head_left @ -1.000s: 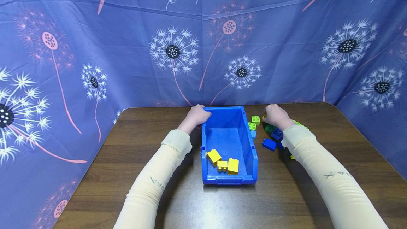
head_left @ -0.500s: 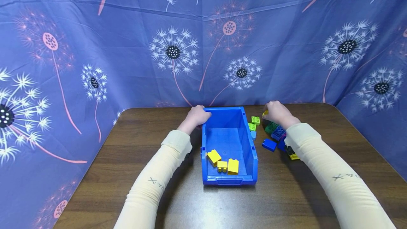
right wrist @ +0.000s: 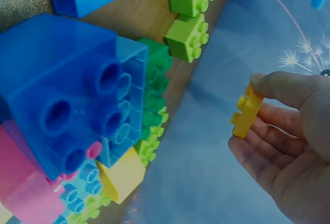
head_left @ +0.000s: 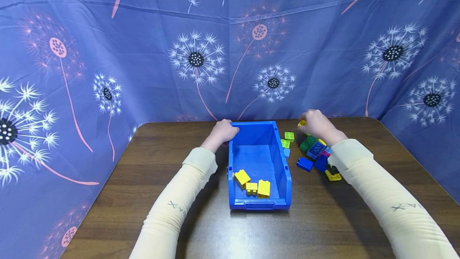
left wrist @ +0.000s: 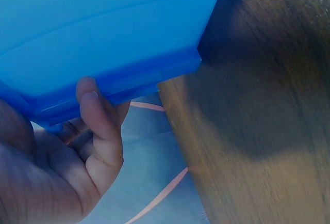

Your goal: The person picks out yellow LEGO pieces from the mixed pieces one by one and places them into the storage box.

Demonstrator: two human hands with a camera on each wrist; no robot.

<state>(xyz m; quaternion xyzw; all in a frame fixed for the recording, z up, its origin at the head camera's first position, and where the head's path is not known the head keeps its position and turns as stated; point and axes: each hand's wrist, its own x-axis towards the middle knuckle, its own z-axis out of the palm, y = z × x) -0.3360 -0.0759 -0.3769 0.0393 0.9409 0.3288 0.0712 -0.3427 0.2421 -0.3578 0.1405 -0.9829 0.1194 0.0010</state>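
Yellow plastic now shows between my right hand's [head_left: 316, 126] thumb and fingertips: a thin yellow plate brick [right wrist: 246, 111], pinched and lifted off the heap of loose bricks [head_left: 318, 153] near the table's [head_left: 323, 219] far right edge. A second ago that hand was down among the bricks; since then it has risen and drawn back slightly, so I judge the pick made and the carry to the bin as the step in hand. My left hand [head_left: 223, 131] has not shifted: its fingers are curled round the far left corner of the blue bin [head_left: 285, 171], which stands at the table's middle. Three yellow bricks [head_left: 252, 184] lie at the bin's near end. The only writing I can read is on both cream sleeves [head_left: 172, 205], upside down to me: it looks like "X" and "UA".
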